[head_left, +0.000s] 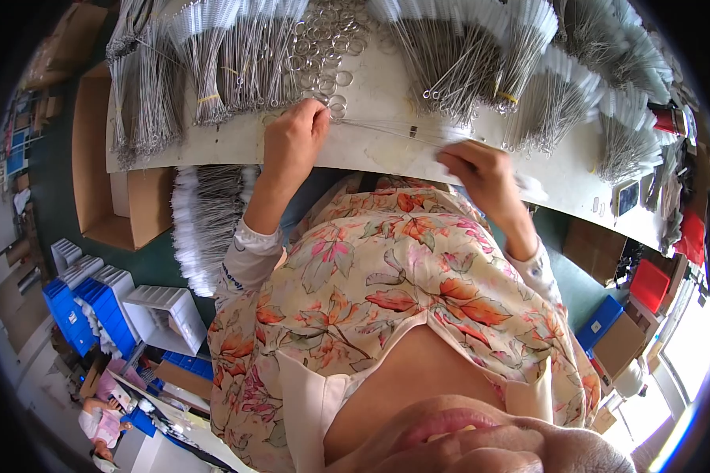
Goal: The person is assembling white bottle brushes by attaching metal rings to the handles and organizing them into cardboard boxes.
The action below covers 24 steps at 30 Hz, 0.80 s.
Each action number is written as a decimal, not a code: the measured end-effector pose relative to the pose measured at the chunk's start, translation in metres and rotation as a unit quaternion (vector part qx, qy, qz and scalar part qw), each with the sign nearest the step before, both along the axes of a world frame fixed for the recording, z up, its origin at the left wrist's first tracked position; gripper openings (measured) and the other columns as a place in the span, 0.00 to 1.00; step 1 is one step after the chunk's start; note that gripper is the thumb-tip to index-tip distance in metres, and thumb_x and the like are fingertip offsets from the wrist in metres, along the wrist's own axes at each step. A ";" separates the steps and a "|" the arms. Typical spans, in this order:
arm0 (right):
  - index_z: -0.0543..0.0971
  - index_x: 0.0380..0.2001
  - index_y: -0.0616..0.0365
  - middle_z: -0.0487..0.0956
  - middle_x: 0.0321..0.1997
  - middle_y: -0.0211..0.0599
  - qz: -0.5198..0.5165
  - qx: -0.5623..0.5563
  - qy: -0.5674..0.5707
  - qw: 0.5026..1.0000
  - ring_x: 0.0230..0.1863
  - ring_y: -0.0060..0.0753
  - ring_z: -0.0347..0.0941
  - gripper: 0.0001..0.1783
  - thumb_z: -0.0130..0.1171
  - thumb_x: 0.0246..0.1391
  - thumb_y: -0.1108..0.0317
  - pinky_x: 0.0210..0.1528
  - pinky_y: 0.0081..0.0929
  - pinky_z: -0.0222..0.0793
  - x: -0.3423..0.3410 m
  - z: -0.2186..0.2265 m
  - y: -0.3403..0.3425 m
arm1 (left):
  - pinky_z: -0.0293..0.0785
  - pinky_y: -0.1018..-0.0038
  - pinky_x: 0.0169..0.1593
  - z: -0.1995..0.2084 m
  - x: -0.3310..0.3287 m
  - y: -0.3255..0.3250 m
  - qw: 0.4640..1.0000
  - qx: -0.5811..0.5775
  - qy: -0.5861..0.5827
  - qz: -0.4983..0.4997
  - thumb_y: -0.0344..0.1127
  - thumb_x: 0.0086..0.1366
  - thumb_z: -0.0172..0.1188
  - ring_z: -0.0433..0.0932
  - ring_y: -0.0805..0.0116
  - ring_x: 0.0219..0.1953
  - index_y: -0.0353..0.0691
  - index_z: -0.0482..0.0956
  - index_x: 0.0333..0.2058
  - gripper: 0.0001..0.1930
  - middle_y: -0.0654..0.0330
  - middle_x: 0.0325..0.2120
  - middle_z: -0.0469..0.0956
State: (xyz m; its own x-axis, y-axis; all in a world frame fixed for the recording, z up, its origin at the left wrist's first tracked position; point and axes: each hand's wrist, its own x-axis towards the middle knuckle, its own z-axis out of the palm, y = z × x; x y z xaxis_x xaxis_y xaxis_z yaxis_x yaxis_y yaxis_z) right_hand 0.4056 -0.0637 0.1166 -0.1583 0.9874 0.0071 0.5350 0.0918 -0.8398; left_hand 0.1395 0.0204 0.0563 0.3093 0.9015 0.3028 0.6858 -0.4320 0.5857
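Observation:
My left hand [296,130] is closed in a pinch over the table's near part, at a small metal split ring [338,106]. From beside this ring, thin wire stems [383,128] stretch right toward my right hand [481,169]. The fingers of that hand are curled but smeared by motion, so its grip is unclear. White bristles [532,188] show just past its wrist. Above my left hand lies a heap of loose metal rings [323,51]. Bundles of wire-stemmed brushes [241,59] with white bristles lie to its left, and more brushes [457,63] lie to the right.
Brush bundles [635,142] reach the table's right end, near a phone-like device [628,197]. Left of the white table [371,158] stands an open cardboard box [102,181]. Brushes [205,221] are stacked below the edge. Blue and white bins [166,315] stand lower left; another person [102,418] is beyond.

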 end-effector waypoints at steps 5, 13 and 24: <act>0.78 0.26 0.58 0.76 0.35 0.32 0.099 0.146 -0.083 0.981 0.27 0.36 0.74 0.03 0.60 0.44 0.72 0.28 0.27 0.71 -0.068 0.000 0.044 | 0.71 0.68 0.24 0.021 0.004 0.004 0.986 -0.142 -0.079 0.024 0.32 0.55 0.59 0.76 0.59 0.21 0.39 0.71 0.28 0.06 0.55 0.19 0.76; 0.78 0.25 0.56 0.76 0.34 0.32 0.099 0.153 -0.116 0.976 0.25 0.40 0.75 0.06 0.58 0.47 0.66 0.27 0.32 0.71 -0.078 -0.022 0.051 | 0.73 0.73 0.25 0.025 0.009 0.010 0.989 -0.119 -0.080 -0.023 0.31 0.55 0.60 0.78 0.65 0.21 0.38 0.71 0.29 0.07 0.56 0.19 0.77; 0.78 0.28 0.63 0.77 0.24 0.37 0.138 0.006 0.128 0.982 0.23 0.30 0.73 0.06 0.59 0.48 0.71 0.27 0.25 0.67 -0.073 0.030 0.059 | 0.77 0.80 0.36 0.097 -0.014 0.019 0.905 -0.196 -0.318 -0.203 0.21 0.59 0.52 0.77 0.72 0.35 0.34 0.78 0.36 0.08 0.54 0.38 0.75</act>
State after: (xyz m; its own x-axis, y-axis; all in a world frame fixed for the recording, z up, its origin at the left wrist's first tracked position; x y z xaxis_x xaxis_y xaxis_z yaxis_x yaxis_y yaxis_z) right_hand 0.3321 -0.0045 0.1467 -0.4120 0.9065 0.0925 0.2595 0.2141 -0.9417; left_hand 0.1259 0.0391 0.1532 0.5155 0.8289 0.2170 -0.0129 -0.2457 0.9693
